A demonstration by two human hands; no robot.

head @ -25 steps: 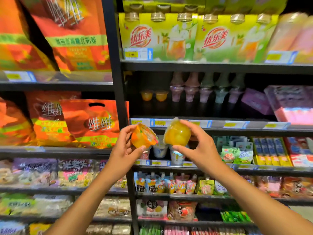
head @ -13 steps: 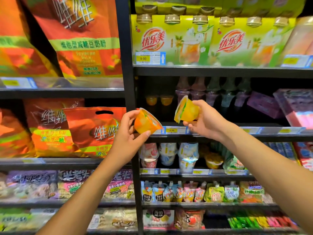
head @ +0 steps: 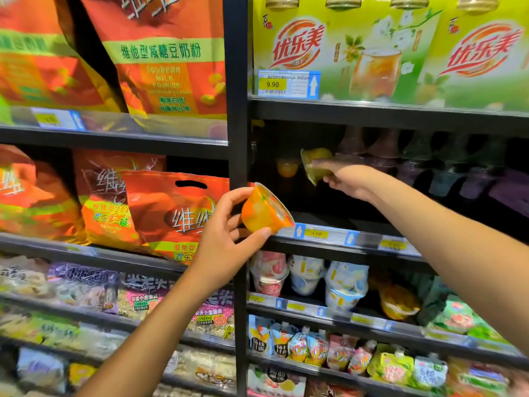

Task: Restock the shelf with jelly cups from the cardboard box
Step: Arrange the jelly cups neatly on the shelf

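My left hand (head: 226,239) grips an orange jelly cup (head: 264,209), tilted with its lid to the right, just in front of the dark shelf's front edge (head: 329,242). My right hand (head: 343,179) reaches deep into that shelf and holds a yellow jelly cup (head: 313,164) tilted on its side, above the shelf floor. Another orange jelly cup (head: 287,167) stands at the back of the shelf, left of the yellow one. The cardboard box is out of view.
A black upright post (head: 237,116) divides the racks. Purple and dark bottles (head: 415,167) line the back of the same shelf to the right. Orange soy milk powder bags (head: 160,207) fill the left rack. Green boxes (head: 357,53) sit on the shelf above, yogurt cups (head: 306,276) on the shelf below.
My right hand has moved the yellow cup up and back into the dark shelf. My left hand with the orange cup has risen toward the shelf edge. The camera has moved closer.
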